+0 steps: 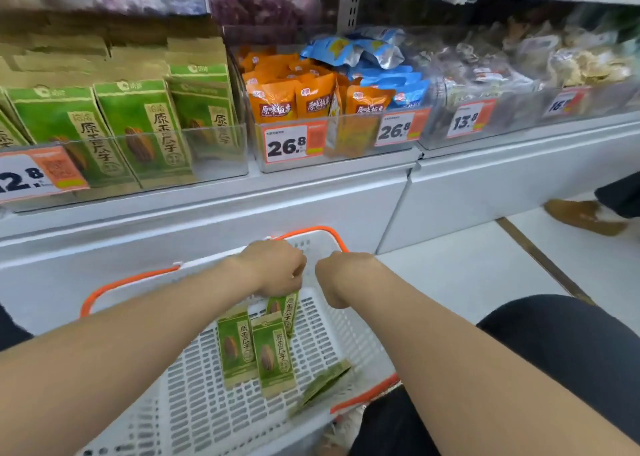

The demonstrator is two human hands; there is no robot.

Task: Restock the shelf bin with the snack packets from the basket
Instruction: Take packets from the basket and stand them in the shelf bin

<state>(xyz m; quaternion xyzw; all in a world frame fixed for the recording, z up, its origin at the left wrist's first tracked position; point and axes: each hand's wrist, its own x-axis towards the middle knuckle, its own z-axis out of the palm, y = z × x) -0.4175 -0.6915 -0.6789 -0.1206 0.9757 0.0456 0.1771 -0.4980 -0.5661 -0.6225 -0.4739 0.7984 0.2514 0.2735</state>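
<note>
A white mesh basket (194,403) with orange handles stands on the floor below the shelf. My left hand (273,268) pinches the top of a green snack packet (285,311), which hangs over the basket's far end. Close to its right is my right hand (341,279), bent down at the wrist with its fingers hidden; nothing shows beneath it. Two more green packets (256,355) lie side by side in the basket, and a third (323,384) lies at its right wall. The clear shelf bin (214,150) at upper left holds rows of matching green packets (138,133).
To the right of the green bin, a clear bin holds orange packets (287,102) and blue packets (381,57), with more bins further right. The white shelf base (311,192) stands just behind the basket. Another person's shoe (585,216) is at the right. My dark-clad knee (571,344) is beside the basket.
</note>
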